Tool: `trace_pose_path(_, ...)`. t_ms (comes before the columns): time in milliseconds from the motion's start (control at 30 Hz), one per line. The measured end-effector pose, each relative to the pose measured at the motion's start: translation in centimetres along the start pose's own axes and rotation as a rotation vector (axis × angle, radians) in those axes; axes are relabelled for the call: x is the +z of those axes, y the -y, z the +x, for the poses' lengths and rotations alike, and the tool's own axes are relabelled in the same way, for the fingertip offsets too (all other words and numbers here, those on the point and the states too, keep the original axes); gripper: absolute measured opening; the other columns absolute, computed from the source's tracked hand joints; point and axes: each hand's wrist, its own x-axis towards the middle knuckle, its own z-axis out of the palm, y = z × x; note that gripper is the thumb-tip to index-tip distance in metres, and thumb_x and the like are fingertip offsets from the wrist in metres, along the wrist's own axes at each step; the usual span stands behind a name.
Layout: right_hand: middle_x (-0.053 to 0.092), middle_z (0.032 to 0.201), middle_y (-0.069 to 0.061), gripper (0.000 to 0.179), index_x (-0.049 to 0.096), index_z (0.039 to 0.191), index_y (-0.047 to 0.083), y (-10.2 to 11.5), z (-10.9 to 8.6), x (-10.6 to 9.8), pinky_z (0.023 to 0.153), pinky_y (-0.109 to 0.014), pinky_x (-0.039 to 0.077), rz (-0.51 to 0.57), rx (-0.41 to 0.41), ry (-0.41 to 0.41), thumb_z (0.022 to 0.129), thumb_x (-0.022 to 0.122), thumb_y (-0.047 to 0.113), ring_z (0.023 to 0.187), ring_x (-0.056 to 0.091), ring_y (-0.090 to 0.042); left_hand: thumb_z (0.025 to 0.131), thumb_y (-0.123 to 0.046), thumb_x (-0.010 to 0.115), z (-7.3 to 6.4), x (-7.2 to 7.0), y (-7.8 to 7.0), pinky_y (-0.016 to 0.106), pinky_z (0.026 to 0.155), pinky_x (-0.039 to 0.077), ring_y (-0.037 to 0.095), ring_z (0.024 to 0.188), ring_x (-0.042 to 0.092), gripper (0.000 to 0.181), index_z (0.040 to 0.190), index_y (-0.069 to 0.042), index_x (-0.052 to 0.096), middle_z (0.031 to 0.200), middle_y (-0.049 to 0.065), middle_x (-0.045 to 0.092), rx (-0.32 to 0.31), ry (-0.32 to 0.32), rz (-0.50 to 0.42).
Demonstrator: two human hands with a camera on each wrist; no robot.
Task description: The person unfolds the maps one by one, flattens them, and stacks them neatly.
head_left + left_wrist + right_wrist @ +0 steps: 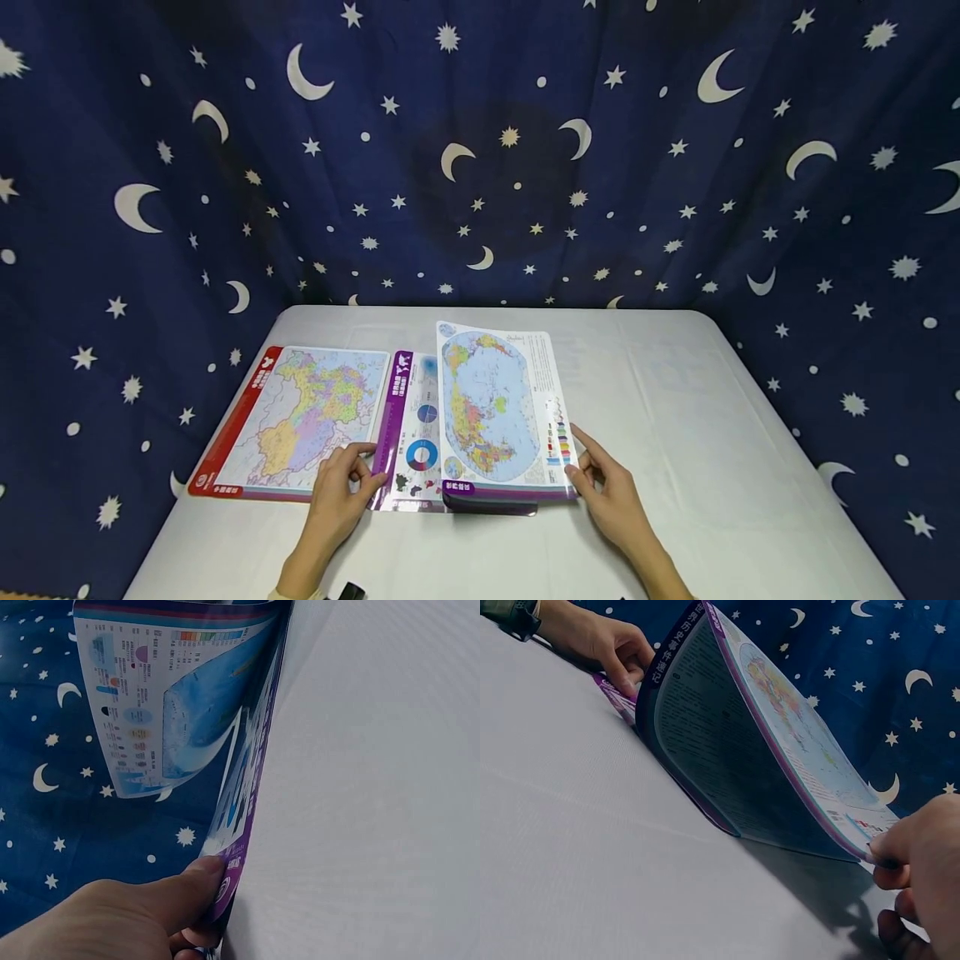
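A purple-edged folding world map (491, 408) lies partly opened on the table, its upper panel raised and tilted off the panel beneath. My right hand (611, 492) pinches the raised panel near its lower right corner between thumb and fingers. In the right wrist view, the panel's dark, text-covered underside (720, 742) shows. At the other end, my left hand (337, 496) pinches the purple border (386, 417) near its lower left corner. The left wrist view shows the thumb of that hand (142, 915) on the border; its fingertips are partly hidden.
A red-edged map of China (322, 417) lies flat at the left, beside the purple one. Both rest on a white-covered table (675, 400). Behind and around it hangs a dark blue curtain (525, 217) with moons and stars.
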Motion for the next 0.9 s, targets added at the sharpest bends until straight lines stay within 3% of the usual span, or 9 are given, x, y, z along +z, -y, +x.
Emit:
trace_pose_path(300, 0.060, 0.080, 0.004, 0.062, 0.054, 0.154, 0.015, -0.3, -0.3, -0.9, 0.064, -0.021, 0.047, 0.009, 0.004, 0.006, 0.096, 0.074, 0.004, 0.067, 0.055, -0.008, 0.074, -0.007, 0.093, 0.0, 0.0, -0.2, 0.025, 0.079, 0.029, 0.007, 0.072, 0.045, 0.046, 0.115, -0.005, 0.072, 0.067, -0.016, 0.052, -0.020, -0.001, 0.010)
trace_pose_path(500, 0.062, 0.081, 0.002, 0.059, 0.053, 0.154, 0.013, -0.5, -0.5, -1.4, 0.060, -0.022, 0.048, 0.017, 0.024, 0.011, 0.099, 0.071, 0.005, 0.064, 0.053, -0.007, 0.075, -0.008, 0.093, 0.0, 0.1, -0.1, 0.025, 0.077, 0.028, 0.007, 0.072, 0.045, 0.045, 0.115, -0.007, 0.073, 0.068, -0.016, 0.052, -0.032, 0.004, 0.015)
trace_pose_path(900, 0.063, 0.083, -0.002, 0.055, 0.057, 0.151, 0.013, -1.1, -0.9, -3.2, 0.050, -0.022, 0.039, -0.045, 0.068, -0.039, 0.099, 0.072, 0.006, 0.057, 0.044, -0.002, 0.075, -0.010, 0.094, -0.1, 0.1, -0.1, 0.025, 0.078, 0.027, 0.007, 0.072, 0.045, 0.045, 0.115, -0.007, 0.073, 0.069, -0.017, 0.050, -0.046, 0.010, 0.024)
